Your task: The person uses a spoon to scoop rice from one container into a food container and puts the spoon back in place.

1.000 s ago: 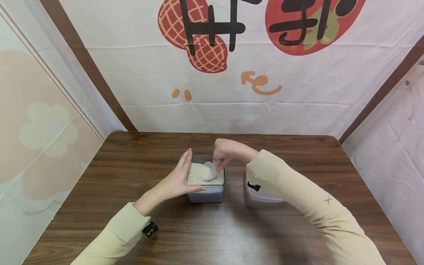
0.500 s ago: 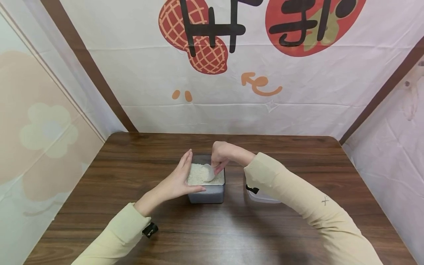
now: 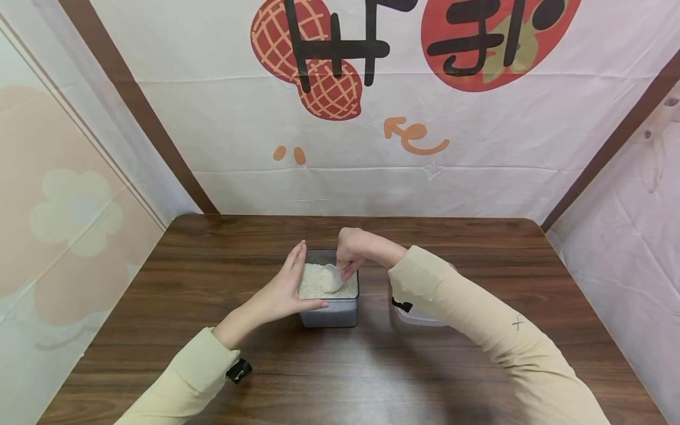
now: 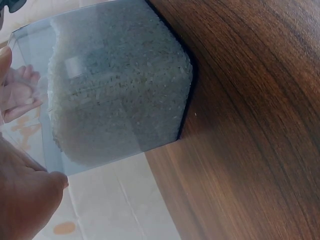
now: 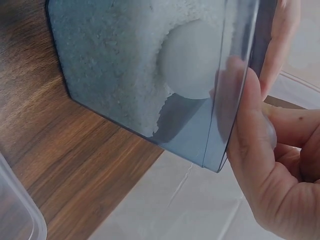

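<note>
A grey see-through container [image 3: 329, 314] full of white rice [image 3: 312, 280] stands on the table. My left hand [image 3: 284, 289] holds it at the left, fingers straight along that side and thumb across the near rim. In the left wrist view, rice [image 4: 120, 75] fills most of the container's height. My right hand [image 3: 352, 251] reaches over the right rim and pinches a whitish scoop [image 3: 333, 279], partly sunk in the rice with grains in its bowl. Through the wall in the right wrist view, the scoop's rounded bowl [image 5: 192, 60] presses into the rice; the fingers hide its handle.
A clear plastic box [image 3: 419, 319] stands right of the container, partly hidden under the right sleeve [image 3: 467, 301]. Its rounded edge [image 5: 35, 220] shows in the right wrist view. A printed cloth [image 3: 223, 136] hangs behind the brown wooden table [image 3: 212, 271].
My right hand has shifted slightly left and toward me, and the scoop has tipped and moved a little within the rice. My left hand and the container keep their places.
</note>
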`<state>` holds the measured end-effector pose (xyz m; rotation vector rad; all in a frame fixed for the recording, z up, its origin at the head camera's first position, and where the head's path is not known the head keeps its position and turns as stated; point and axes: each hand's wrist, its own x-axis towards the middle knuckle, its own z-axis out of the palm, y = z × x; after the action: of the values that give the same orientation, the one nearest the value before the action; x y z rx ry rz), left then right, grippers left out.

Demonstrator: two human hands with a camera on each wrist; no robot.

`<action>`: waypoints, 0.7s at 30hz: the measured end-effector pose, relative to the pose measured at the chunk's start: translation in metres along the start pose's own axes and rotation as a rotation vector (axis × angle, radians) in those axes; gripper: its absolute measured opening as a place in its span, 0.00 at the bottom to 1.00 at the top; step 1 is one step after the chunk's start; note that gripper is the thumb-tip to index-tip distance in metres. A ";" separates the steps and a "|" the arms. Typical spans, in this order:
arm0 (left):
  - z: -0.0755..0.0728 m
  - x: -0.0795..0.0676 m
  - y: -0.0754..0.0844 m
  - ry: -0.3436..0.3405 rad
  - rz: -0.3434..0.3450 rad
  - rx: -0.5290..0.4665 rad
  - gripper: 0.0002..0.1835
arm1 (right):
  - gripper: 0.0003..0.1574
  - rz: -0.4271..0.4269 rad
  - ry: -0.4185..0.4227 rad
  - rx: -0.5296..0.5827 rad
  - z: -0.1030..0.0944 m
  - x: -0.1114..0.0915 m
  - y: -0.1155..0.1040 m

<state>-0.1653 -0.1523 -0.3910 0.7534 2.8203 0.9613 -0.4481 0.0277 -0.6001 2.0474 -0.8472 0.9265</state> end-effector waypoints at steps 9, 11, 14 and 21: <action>0.000 0.000 0.000 0.004 0.003 0.010 0.64 | 0.32 -0.028 0.055 -0.068 -0.001 0.008 -0.003; 0.000 0.000 0.000 0.004 0.005 0.007 0.64 | 0.32 -0.021 0.051 -0.061 -0.002 0.012 -0.004; 0.000 0.000 0.000 0.003 0.006 0.004 0.65 | 0.33 -0.016 0.046 -0.024 -0.004 0.022 -0.006; 0.000 0.001 0.000 0.002 0.010 0.001 0.64 | 0.30 -0.058 0.029 0.044 -0.006 0.034 -0.005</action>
<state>-0.1663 -0.1516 -0.3907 0.7672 2.8214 0.9624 -0.4281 0.0266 -0.5712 2.0803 -0.7543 0.9487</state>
